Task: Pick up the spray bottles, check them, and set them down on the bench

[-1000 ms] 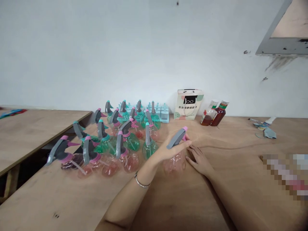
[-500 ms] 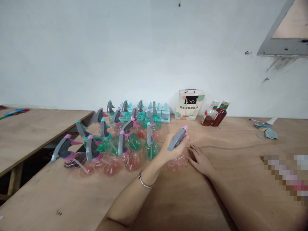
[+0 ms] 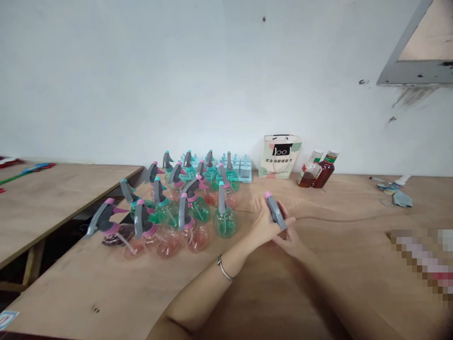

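Between my hands is a spray bottle (image 3: 275, 210) with a grey trigger head and a pink tip. Its body is hidden behind my fingers. My left hand (image 3: 262, 222), with a bracelet at the wrist, is closed around the bottle from the left. From the right, my right hand (image 3: 290, 238) wraps it, fingers partly out of sight. Just left of my hands stands a green spray bottle (image 3: 225, 222) with a turquoise tip. Beyond it are several more spray bottles, among them a pink one (image 3: 196, 236) and a dark one (image 3: 118, 234).
Against the wall stand a light-blue popsicle mold (image 3: 245, 172), a paper bag (image 3: 278, 163) and two bottles of brown liquid (image 3: 323, 172). A grey cloth (image 3: 402, 199) lies at the right. On the left, a gap separates this wooden table (image 3: 141, 297) from another (image 3: 63, 189).
My right hand has come off the tabletop onto the spray bottle. The bottle's head has turned, its pink tip now pointing up and left. The view has shifted slightly.
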The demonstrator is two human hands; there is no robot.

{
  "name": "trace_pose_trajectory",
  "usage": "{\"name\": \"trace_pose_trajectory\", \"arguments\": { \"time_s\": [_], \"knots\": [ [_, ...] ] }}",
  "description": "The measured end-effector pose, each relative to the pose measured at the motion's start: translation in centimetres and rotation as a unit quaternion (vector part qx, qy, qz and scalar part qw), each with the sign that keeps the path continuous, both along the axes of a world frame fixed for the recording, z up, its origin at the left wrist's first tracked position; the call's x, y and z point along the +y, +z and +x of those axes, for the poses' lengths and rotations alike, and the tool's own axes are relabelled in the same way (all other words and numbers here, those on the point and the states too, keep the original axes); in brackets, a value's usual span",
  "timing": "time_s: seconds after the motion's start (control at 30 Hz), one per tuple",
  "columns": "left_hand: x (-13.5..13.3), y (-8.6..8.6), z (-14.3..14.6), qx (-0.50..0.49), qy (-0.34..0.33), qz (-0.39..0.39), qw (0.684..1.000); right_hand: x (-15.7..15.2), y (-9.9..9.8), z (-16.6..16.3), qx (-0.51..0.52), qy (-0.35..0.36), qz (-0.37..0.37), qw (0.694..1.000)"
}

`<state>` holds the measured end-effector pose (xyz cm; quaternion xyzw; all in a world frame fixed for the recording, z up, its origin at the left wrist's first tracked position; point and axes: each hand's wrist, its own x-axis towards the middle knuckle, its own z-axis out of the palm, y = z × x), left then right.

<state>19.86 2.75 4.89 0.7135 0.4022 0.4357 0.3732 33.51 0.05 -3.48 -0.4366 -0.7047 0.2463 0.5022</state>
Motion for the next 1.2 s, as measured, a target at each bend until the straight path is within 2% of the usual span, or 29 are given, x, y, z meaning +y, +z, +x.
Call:
{"name": "trace_pose_trajectory", "arguments": {
  "time_s": [0.07,0.2,0.23,0.3,0.37,0.43,0.5,0.57,0.63,0.7,0.8,0.93,1.07,1.2],
  "knots": [
    [0.2,-0.7,0.1,-0.039,-0.029,-0.050,0.998,0.8,1.5,-0.8,0.015,0.057,-0.021,0.998],
    [-0.3,-1.5,-1.3,-0.119,-0.148,-0.164,0.968,2.1,3.1,-0.5,0.049,0.124,-0.083,0.988],
    [-0.7,-1.7,-1.8,-0.120,-0.172,-0.170,0.963,2.2,3.2,-0.2,0.053,0.133,-0.101,0.985],
    [-1.7,-2.1,-2.8,-0.094,-0.194,-0.133,0.967,2.1,3.3,0.2,0.058,0.150,-0.137,0.977],
    [-2.8,-2.6,-3.9,-0.052,-0.175,-0.047,0.982,1.8,3.4,0.3,0.056,0.164,-0.163,0.971],
    [-3.6,-3.2,-5.2,-0.028,-0.117,0.059,0.991,1.5,3.6,0.3,0.056,0.148,-0.164,0.974],
    [-3.9,-4.0,-6.8,-0.036,-0.017,0.166,0.985,1.6,3.8,0.3,0.065,0.102,-0.150,0.981],
    [-3.6,-4.9,-8.7,-0.072,0.127,0.239,0.960,1.9,4.2,0.4,0.095,0.061,-0.141,0.984],
    [-2.8,-6.0,-10.3,-0.118,0.258,0.239,0.929,2.4,4.8,0.7,0.144,0.054,-0.140,0.978],
    [-1.8,-7.0,-11.3,-0.150,0.315,0.192,0.917,2.7,5.5,0.9,0.195,0.074,-0.139,0.968],
    [-0.2,-7.9,-11.6,-0.125,0.284,0.138,0.940,3.0,6.9,0.9,0.258,0.120,-0.168,0.944],
    [1.9,-7.6,-10.9,-0.053,0.219,0.112,0.968,3.2,8.4,0.1,0.322,0.139,-0.216,0.911],
    [3.4,-7.8,-10.3,-0.046,0.187,0.099,0.976,3.1,9.1,-0.6,0.321,0.128,-0.228,0.910],
    [3.2,-9.6,-9.8,-0.041,0.170,0.118,0.978,2.9,9.2,-0.8,0.347,0.089,-0.214,0.909]
  ]
}}
